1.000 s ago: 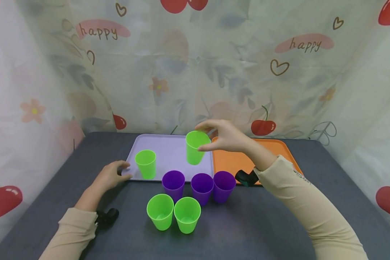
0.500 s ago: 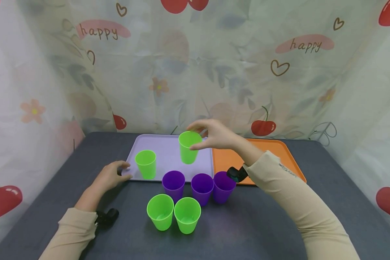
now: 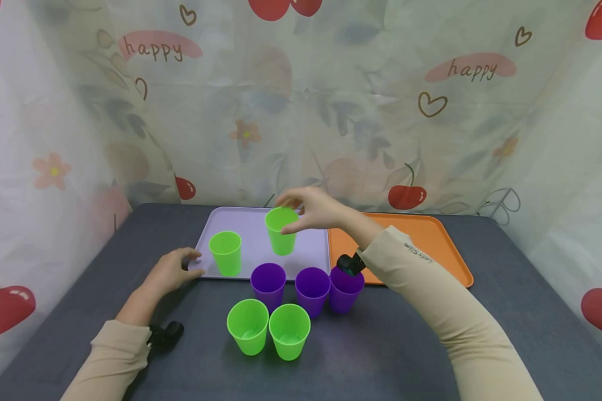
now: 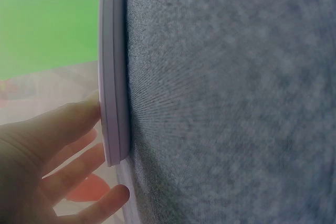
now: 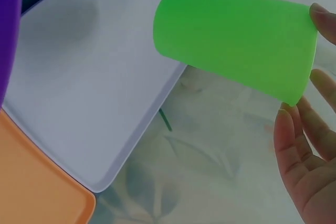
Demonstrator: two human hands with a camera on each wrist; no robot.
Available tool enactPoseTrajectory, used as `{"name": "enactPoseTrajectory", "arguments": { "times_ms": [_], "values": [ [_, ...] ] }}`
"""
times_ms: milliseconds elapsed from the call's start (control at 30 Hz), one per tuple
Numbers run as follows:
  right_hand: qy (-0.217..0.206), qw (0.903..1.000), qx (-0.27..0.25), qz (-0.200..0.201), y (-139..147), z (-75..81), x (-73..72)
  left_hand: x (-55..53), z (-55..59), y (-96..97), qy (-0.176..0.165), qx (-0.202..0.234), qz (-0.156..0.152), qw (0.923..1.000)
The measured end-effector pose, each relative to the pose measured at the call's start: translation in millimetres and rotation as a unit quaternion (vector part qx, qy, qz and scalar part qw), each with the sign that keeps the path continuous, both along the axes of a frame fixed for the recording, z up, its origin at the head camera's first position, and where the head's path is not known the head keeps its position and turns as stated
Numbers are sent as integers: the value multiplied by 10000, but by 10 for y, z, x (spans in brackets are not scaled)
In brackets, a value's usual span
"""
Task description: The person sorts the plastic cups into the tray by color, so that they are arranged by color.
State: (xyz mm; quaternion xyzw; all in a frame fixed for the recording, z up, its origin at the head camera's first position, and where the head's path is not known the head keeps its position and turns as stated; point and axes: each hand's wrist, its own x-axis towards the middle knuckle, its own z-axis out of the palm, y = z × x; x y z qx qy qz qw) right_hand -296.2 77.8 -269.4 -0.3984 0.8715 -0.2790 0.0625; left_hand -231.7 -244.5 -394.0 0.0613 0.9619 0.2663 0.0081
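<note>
My right hand (image 3: 311,209) pinches a bright green plastic cup (image 3: 281,236) near its rim, thumb on the near side and fingers behind. The cup is upright over the lilac tray (image 3: 256,267); the right wrist view shows its tapered side (image 5: 231,40) with the fingertips at the rim. Another green cup (image 3: 226,256) stands at the tray's left. My left hand (image 3: 173,270) rests at the tray's front left corner, fingers loosely bent, its thumb (image 4: 79,116) against the rim in the left wrist view.
Three purple cups (image 3: 312,292) stand along the front of the trays, the right one partly hidden by the black wrist camera (image 3: 350,264). Two green cups (image 3: 289,334) stand nearer on the dark table (image 3: 406,356). An orange tray (image 3: 416,228) adjoins the lilac one. A printed curtain surrounds the table.
My right hand has carried the green cup leftward across the lilac tray, the cup sinking slightly in the last half second. The left hand keeps its place at the tray corner.
</note>
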Motion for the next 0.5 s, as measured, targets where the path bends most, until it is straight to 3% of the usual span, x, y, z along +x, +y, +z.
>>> {"name": "enactPoseTrajectory", "arguments": {
  "times_ms": [500],
  "values": [
    [-242, 9989, 237, 316, -187, -156, -112, 4, 0, 0, 52, 2, -22, 10000]
  ]
}}
